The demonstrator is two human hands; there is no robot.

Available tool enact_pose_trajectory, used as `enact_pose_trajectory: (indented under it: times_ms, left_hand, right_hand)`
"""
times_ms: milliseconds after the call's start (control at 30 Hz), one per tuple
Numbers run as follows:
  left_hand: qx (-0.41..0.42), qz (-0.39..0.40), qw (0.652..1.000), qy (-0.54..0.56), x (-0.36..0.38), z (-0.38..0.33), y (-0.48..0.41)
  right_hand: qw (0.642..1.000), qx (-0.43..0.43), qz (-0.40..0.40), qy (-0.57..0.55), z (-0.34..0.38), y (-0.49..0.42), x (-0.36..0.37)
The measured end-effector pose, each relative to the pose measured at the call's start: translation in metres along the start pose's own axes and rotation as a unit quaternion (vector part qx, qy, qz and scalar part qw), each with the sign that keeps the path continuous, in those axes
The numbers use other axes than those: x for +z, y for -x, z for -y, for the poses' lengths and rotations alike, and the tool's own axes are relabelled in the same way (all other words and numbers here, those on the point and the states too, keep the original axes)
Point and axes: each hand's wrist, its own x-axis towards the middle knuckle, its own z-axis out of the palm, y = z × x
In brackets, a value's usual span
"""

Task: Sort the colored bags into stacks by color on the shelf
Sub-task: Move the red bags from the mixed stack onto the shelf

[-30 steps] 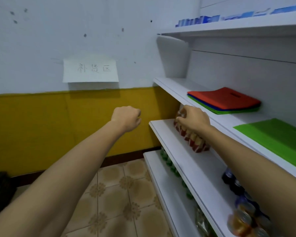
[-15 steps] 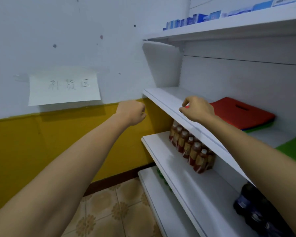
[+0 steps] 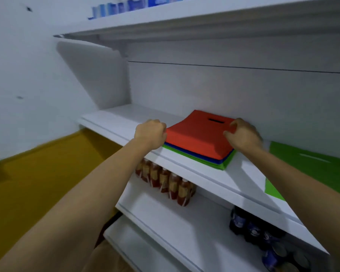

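Fingers (image 3: pixel 230 129) on red bag (image 3: pixel 196 138) edges

One head-worn camera faces forward and slightly down, obliquely along the near white flat-board shelf (image 3: pixel 122 122).

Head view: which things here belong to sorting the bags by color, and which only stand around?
Job: red bag, blue bag and green bag stacked under it, second green bag at the right, shelf, left hand, right hand.
Just there: red bottles, dark bottles, blue boxes on the top shelf.
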Motion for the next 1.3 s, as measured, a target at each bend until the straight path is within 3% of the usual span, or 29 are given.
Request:
enact_pose_trajectory:
  times_ms: [133, 400, 500, 633, 933, 1033, 1133, 1300]
  left_hand:
    - [0.074, 0.019, 0.993, 0.085, 0.033, 0.014, -0.055]
    - [0.191, 0.062, 0.95, 0.241, 0.071, 0.0, -0.115]
    - [0.202, 0.075, 0.926, 0.31, 0.077, 0.0, -0.132]
    - [0.178, 0.083, 0.926, 0.322, 0.089, 0.0, -0.143]
    - [0.146, 0.106, 0.941, 0.286, 0.106, 0.0, -0.146]
    - [0.131, 0.098, 0.937, 0.309, 0.107, 0.0, -0.149]
    - [0.11, 0.084, 0.922, 0.362, 0.105, 0.004, -0.156]
    - [0.065, 0.13, 0.847, 0.511, 0.098, 0.008, -0.168]
  right_hand:
    - [0.992, 0.126, 0.0, -0.023, -0.008, -0.016, 0.013]
    - [0.964, 0.256, -0.027, -0.061, -0.012, -0.015, 0.033]
    - [0.954, 0.286, -0.039, -0.077, -0.009, -0.013, 0.039]
    - [0.938, 0.327, -0.067, -0.091, -0.007, -0.013, 0.05]
    - [0.948, 0.272, -0.161, -0.039, 0.002, -0.014, 0.06]
    - [0.937, 0.246, -0.214, -0.125, 0.007, -0.014, 0.062]
    - [0.89, 0.242, -0.243, -0.3, 0.017, -0.014, 0.055]
    - [0.843, 0.234, -0.242, -0.421, 0.032, -0.013, 0.035]
